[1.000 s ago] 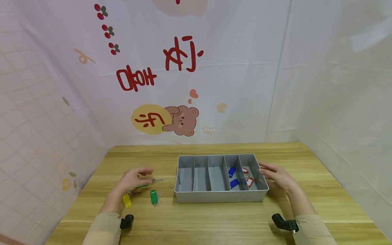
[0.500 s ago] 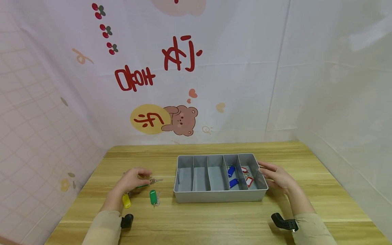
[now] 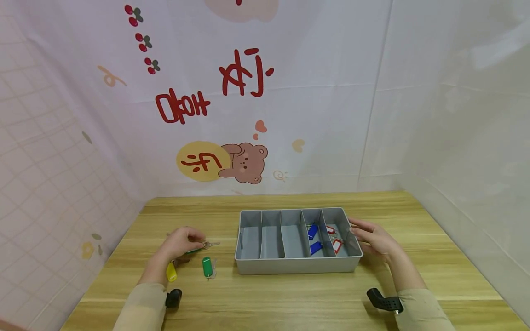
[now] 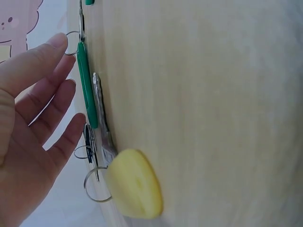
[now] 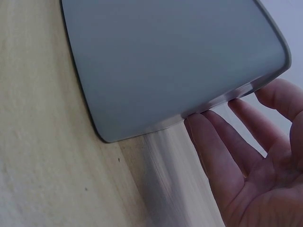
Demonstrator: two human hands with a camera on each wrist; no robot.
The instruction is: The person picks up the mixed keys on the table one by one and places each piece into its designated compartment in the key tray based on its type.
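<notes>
at near l. on the table (image 3: 265, 303), 1 yellow tag (image 3: 171, 273) lies by the l. wrist; to its r., 1 loose green tag (image 3: 207, 266). a bit farther, the held-over green tag (image 4: 87, 85) sits right under the fingers of the l. hand (image 3: 182, 241), the nearer hand; long axis approx. l.-to-r., key (image 3: 214, 243) end toward the box (image 3: 296, 266). thumb + index are at its ring (image 4: 71, 54); can't tell if they pinch. r. hand (image 3: 374, 239) has fingers fairly straight, tips on the box's r. side, no grip.

count: 2 green, min. 1 yellow, 1 dark item (image 4: 88, 144) (unclear); box has 5 compartments, 2 blue tags (image 3: 313, 232) in 4th from l., 2 red tags (image 3: 337, 246) in 5th. behind: backdrop (image 3: 327, 115).
</notes>
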